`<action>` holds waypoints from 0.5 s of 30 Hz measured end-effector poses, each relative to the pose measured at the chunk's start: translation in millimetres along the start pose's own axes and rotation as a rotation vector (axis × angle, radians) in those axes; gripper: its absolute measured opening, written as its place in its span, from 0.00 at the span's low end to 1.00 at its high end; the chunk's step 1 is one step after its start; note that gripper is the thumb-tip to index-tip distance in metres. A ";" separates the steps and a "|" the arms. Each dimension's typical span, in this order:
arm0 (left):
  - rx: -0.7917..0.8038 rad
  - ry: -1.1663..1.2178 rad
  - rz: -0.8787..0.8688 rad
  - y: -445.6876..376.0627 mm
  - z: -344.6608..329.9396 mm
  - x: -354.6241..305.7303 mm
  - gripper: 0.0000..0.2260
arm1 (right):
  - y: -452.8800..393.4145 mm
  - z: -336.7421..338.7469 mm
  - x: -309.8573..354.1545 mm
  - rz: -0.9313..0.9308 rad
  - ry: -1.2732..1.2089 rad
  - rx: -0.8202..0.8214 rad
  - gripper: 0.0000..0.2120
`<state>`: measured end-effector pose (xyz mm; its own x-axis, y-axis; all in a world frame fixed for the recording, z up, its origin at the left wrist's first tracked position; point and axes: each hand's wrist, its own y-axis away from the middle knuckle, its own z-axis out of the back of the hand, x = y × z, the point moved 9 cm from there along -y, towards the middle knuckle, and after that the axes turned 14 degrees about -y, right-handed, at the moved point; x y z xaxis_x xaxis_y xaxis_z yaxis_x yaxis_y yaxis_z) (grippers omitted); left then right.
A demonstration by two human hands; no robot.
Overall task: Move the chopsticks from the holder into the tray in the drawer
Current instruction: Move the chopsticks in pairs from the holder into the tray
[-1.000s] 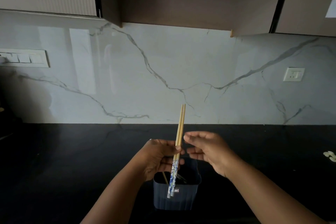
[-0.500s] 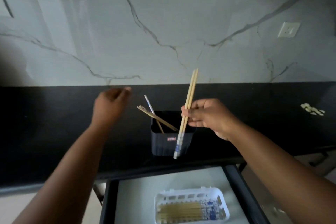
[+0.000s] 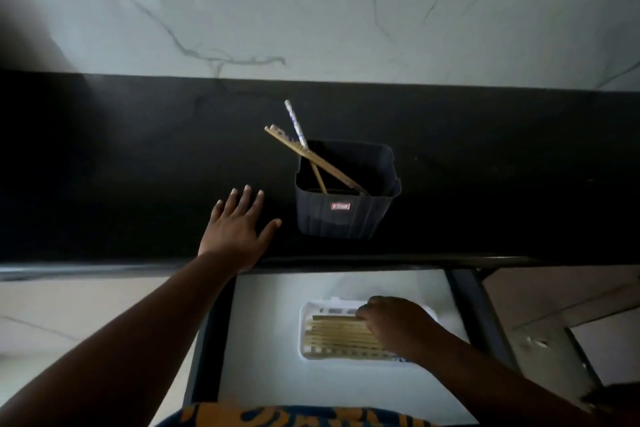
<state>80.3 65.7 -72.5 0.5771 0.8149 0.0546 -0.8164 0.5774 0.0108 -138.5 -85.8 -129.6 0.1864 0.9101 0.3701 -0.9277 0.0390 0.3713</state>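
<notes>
Head: bamboo chopsticks (image 3: 341, 334) flat in slotted white tray (image 3: 304, 322).

The holder (image 3: 347, 198) stands on the bench (image 3: 138, 156), chopsticks (image 3: 313, 158) leaning inside it. Before the bench, the tray (image 3: 308, 352) lies in the open drawer (image 3: 270, 340).

Two bare forearms, no sleeves visible up to frame edge. left hand (image 3: 235, 236): no ring, no watch, no bracelet seen; short pale fingernails showing on four fingers and thumb. right hand (image 3: 394, 324): back of hand and knuckles only, blurred, wrist bare. garment (image 3: 294, 417) at bottom edge: dark blue fabric with orange-yellow pattern, motif blurred, only a strip in view. Rest of body out of frame
</notes>
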 end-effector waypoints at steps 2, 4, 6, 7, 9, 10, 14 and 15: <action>0.006 -0.002 0.005 -1.6 -1.0 2.7 0.32 | -8.4 -16.2 -1.3 0.017 0.044 0.035 0.10; 0.005 0.016 0.013 -0.6 -1.7 2.2 0.32 | -16.0 -27.7 -4.1 0.039 0.049 0.046 0.11; 0.003 0.034 0.024 -0.4 -1.0 2.7 0.32 | -20.8 -34.9 -5.0 0.059 0.066 0.042 0.11; -0.001 0.044 0.030 -1.0 0.2 3.6 0.32 | -22.7 -37.9 -4.6 0.068 0.072 0.041 0.11; -0.007 0.061 0.041 -1.7 0.9 5.1 0.32 | -26.0 -47.6 -8.4 0.060 0.087 0.083 0.14; -0.009 0.068 0.044 -1.8 1.2 5.3 0.32 | -27.7 -52.3 -11.7 0.051 0.091 0.099 0.15; -0.026 0.098 0.064 -0.4 3.5 6.3 0.31 | -31.3 -59.7 -20.1 0.011 0.069 0.064 0.16; -0.027 0.103 0.067 -0.2 4.2 6.2 0.31 | -31.2 -60.7 -22.6 0.005 0.074 0.057 0.17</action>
<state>83.9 70.4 -68.0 0.5218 0.8517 -0.0489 -0.8530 0.5216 -0.0168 -133.4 -82.6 -201.2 0.1559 0.9383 0.3088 -0.9081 0.0131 0.4184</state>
